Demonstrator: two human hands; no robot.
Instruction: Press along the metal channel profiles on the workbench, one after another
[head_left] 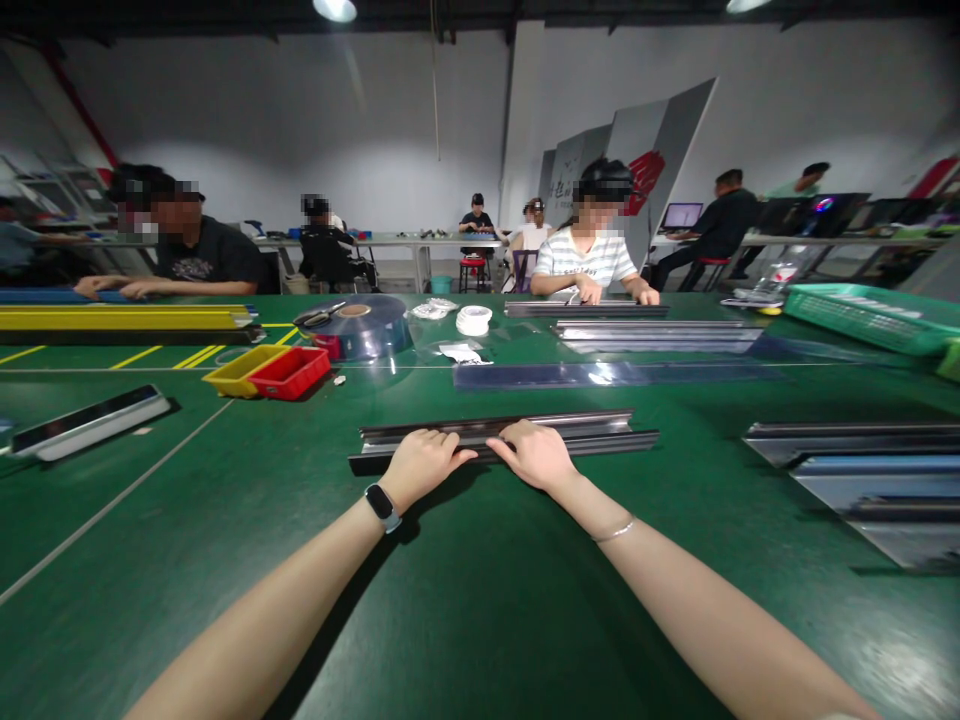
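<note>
A long dark channel profile (607,442) with a shiny inner face lies crosswise on the green table in front of me. Over its left half, my left hand (421,464) is closed on it, fingers curled into the channel and thumb along the near edge. My right hand (535,454) grips it just right of the middle, the thumb pointing toward the left thumb. Both profile ends stick out beyond my hands. My fingertips are hidden behind the knuckles and the channel wall.
Beyond the profile lies a clear plastic strip (540,375). Red (291,374) and yellow (238,372) bins stand left of a film roll (367,325). More profiles (862,440) lie at right, near a green basket (870,318). A co-worker (589,255) handles another profile across the table.
</note>
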